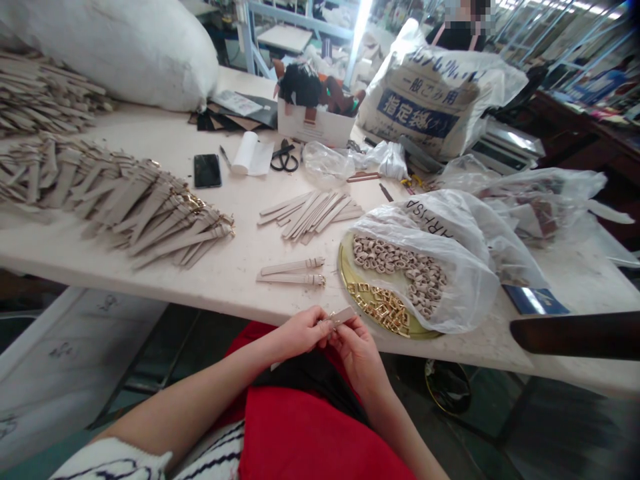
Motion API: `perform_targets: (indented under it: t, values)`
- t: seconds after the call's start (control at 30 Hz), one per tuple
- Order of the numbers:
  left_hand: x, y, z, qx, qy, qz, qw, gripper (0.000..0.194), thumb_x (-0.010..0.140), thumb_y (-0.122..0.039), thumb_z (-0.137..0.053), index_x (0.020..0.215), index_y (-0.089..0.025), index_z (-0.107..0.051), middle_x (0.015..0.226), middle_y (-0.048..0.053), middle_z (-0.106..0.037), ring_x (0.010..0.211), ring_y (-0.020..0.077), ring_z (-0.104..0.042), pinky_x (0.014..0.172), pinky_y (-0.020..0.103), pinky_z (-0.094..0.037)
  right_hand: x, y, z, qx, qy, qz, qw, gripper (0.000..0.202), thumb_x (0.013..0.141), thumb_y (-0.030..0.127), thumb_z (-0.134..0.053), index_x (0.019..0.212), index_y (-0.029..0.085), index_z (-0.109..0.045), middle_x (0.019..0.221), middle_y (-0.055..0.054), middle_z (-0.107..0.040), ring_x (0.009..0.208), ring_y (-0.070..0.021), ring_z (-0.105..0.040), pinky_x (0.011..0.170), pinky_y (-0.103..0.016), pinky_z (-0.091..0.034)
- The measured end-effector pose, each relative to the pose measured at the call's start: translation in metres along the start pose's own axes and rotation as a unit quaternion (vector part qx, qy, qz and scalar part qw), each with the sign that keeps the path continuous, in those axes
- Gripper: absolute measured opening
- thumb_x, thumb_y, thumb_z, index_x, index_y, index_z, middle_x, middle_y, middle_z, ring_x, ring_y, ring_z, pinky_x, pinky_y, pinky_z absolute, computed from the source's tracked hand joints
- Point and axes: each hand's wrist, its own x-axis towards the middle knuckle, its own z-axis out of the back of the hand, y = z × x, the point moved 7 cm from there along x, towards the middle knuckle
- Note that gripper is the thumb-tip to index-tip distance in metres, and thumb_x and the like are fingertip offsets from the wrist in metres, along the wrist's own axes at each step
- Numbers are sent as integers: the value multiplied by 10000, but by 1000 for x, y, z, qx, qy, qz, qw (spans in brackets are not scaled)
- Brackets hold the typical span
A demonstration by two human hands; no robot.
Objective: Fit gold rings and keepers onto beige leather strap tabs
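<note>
My left hand (309, 331) and my right hand (356, 348) meet over my lap at the table's front edge. Between their closed fingers is a beige strap (344, 315); a small metallic glint shows where the fingertips meet, mostly hidden. Just beyond lie two beige straps with gold buckles (293, 279). Behind those is a loose fan of plain beige straps (320, 212). To the right of my hands, a yellow-green round tray (345, 259) carries gold buckles (383, 308) and many small beige loops (425, 283), partly covered by a clear plastic bag (463, 260).
A long heap of buckled straps (135, 200) covers the left of the table. Farther back are a phone (207, 171), a paper roll (245, 155), black scissors (285, 159) and a white box (317, 125). A dark bar (575, 335) juts in from the right. A person (460, 33) stands behind.
</note>
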Motion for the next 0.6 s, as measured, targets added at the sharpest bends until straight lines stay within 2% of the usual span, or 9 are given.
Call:
perform_targets:
  t: [0.1, 0.23, 0.37, 0.6]
  values:
    - [0, -2, -1, -8, -4, -10, 1000, 245, 796, -405, -419, 775, -161, -430, 559, -62, -477, 402, 43, -359, 381, 164, -257, -1, 4, 0, -25, -18, 31, 999, 145, 721, 202, -629, 843, 202, -550, 757, 28, -593, 628, -93, -535, 625, -223, -448]
    - [0, -8, 0, -32, -28, -21, 999, 204, 788, -370, -443, 771, -172, -397, 540, -70, -472, 384, 38, -348, 379, 163, -248, -1, 3, -4, -64, 5, 37, 997, 119, 759, 240, -595, 853, 204, -530, 727, 30, -572, 616, -103, -525, 623, -241, -446]
    - [0, -7, -1, -38, -13, -2, 999, 180, 783, -344, -447, 765, -173, -394, 546, -71, -475, 386, 37, -349, 372, 162, -240, -1, 1, -2, -76, 18, 42, 996, 120, 765, 256, -594, 846, 207, -520, 712, 35, -563, 619, -105, -525, 639, -252, -447]
    - [1, -2, 0, -33, -9, -1, 999, 221, 784, -385, -440, 748, -171, -402, 551, -65, -480, 387, 39, -362, 378, 171, -258, -4, 5, -7, -29, 13, 28, 999, 147, 720, 211, -622, 821, 208, -515, 692, 34, -559, 573, -100, -513, 581, -236, -436]
